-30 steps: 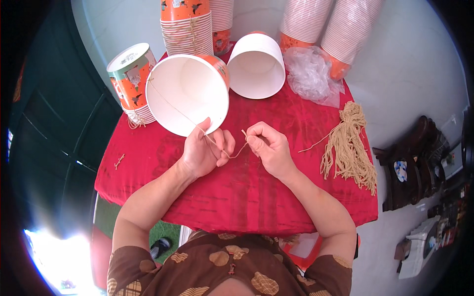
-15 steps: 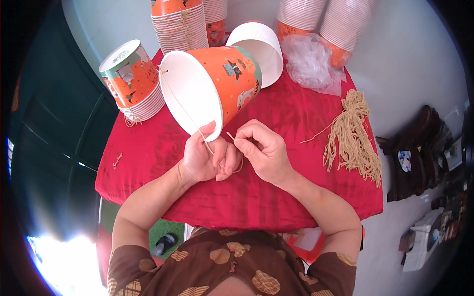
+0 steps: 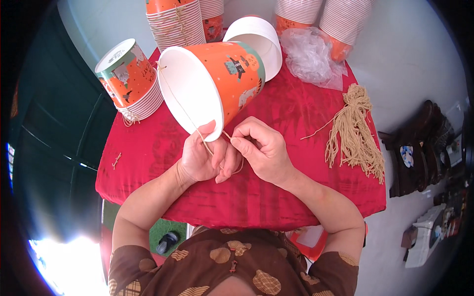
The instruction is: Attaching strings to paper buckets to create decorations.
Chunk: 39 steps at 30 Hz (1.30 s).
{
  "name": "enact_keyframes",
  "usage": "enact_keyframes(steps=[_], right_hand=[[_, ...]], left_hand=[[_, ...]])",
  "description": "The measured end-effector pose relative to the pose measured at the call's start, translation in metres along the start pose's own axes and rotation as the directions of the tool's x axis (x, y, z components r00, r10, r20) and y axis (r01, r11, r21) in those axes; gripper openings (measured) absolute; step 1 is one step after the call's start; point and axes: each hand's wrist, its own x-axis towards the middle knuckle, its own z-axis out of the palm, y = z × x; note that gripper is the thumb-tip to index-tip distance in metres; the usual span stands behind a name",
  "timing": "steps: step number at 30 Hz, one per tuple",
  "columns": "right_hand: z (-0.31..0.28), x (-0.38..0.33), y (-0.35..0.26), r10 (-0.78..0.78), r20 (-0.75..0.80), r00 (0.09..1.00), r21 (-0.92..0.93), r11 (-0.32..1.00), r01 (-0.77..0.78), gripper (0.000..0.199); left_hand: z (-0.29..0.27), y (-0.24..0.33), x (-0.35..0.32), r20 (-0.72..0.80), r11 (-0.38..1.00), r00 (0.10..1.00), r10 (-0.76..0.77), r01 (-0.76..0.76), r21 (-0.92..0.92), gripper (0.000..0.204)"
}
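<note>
An orange paper bucket (image 3: 228, 79) with a white inside lies tilted, its mouth toward the lower left. A thin tan string (image 3: 180, 101) is knotted at the far side of its rim and crosses the mouth. My left hand (image 3: 201, 157) grips the near rim, its thumb over the string and its other fingers curled below. String also loops around those fingers. Just right of the rim, my right hand (image 3: 264, 152) pinches the string's end between thumb and forefinger, the tip close to the bucket's wall.
Upside-down nested buckets (image 3: 131, 79) stand at left, taller stacks (image 3: 175, 27) behind. A white bucket (image 3: 256, 42) lies behind mine. Crumpled clear plastic (image 3: 313, 56) and a bundle of tan strings (image 3: 353, 135) are at right on the red cloth (image 3: 291, 111). A short string scrap (image 3: 117, 161) lies left.
My right hand has shifted slightly left and up, bringing the string's end up against the bucket near the rim. My left hand keeps its grip; the view has shifted a little.
</note>
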Motion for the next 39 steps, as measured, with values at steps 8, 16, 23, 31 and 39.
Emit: enact_keyframes(steps=[8,16,23,31,39], right_hand=[[0.0,0.0,0.0,0.014,-0.002,1.0,-0.002,1.0,-0.014,0.006],[-0.001,0.0,0.0,0.026,0.0,1.0,0.002,1.0,-0.026,0.007],[0.0,-0.001,0.006,0.049,-0.039,0.998,0.027,0.998,-0.048,0.004],[0.0,0.001,-0.003,0.285,0.044,0.958,0.424,0.862,-0.276,0.013],[0.008,0.005,-0.013,0.465,-0.041,0.884,0.541,0.754,-0.372,0.02]], left_hand=[[-0.002,-0.001,-0.001,0.004,1.0,1.0,-0.009,0.009,0.007,0.079],[-0.006,-0.004,-0.001,0.011,1.0,1.0,-0.004,0.004,0.02,0.078],[0.003,-0.002,0.002,-0.086,0.991,0.995,-0.048,0.058,0.12,0.076],[-0.003,-0.003,0.002,-0.368,0.981,0.93,0.003,0.069,0.181,0.067],[-0.002,-0.004,0.004,-0.469,0.927,0.874,0.127,0.064,0.369,0.049]])
